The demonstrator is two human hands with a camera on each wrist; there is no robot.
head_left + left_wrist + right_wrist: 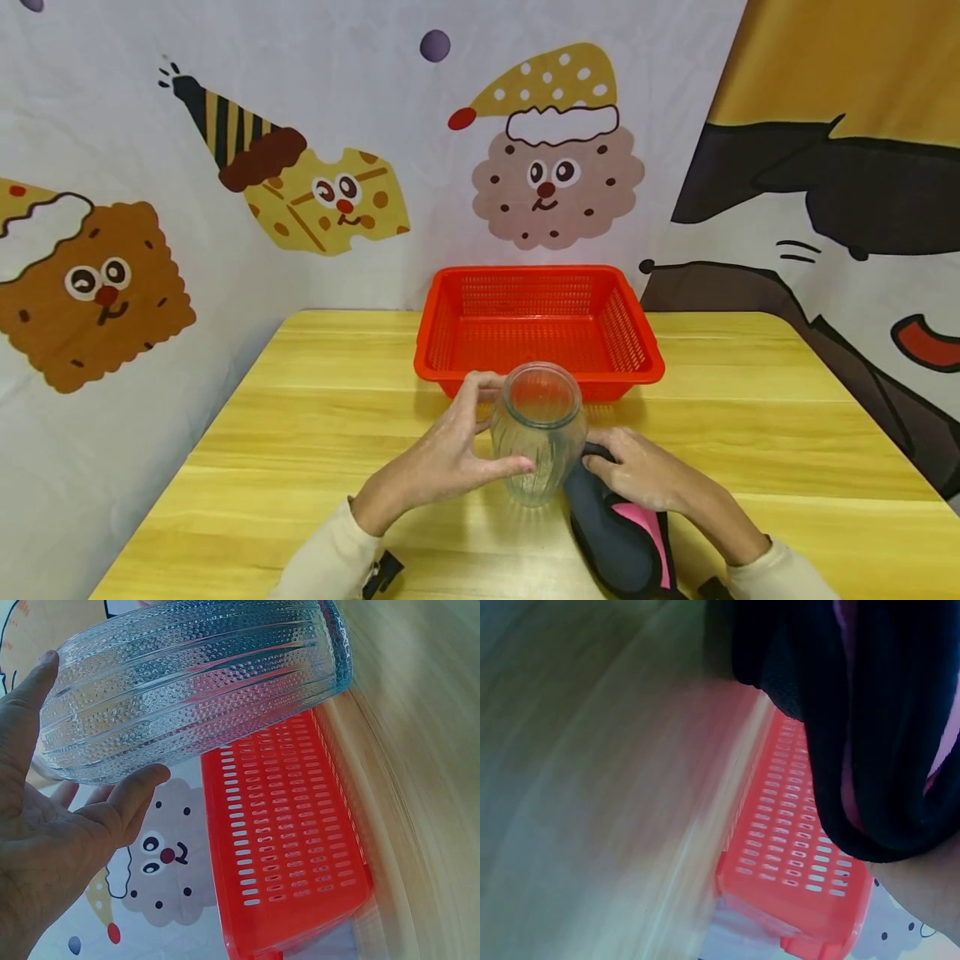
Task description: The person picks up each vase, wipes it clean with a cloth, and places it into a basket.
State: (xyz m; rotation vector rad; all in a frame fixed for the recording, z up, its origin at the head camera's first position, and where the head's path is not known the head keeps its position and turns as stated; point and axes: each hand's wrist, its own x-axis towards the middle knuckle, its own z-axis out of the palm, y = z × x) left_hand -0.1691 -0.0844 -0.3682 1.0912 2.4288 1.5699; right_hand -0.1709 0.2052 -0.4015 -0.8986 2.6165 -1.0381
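A clear ribbed glass jar [546,450] stands upright on the table in front of the basket, its round mouth facing up. My left hand [450,454] holds it from the left, thumb across the front and fingers round the back near the rim. In the left wrist view, its thumb and fingertips lie along the pebbled glass [195,690]. Just right of the jar lies a soft dark grey, shoe-like thing [611,533] with black trim and a pink part. My right hand [641,471] grips its far end; in the right wrist view its black edging [885,810] hides most of the hand.
A red plastic basket [540,383] with slotted sides sits behind the hands at the table's far side. The wood-grain table [337,417] meets a cartoon-printed cloth [360,283] at the back and sides. Dark straps [384,573] show by the sleeves.
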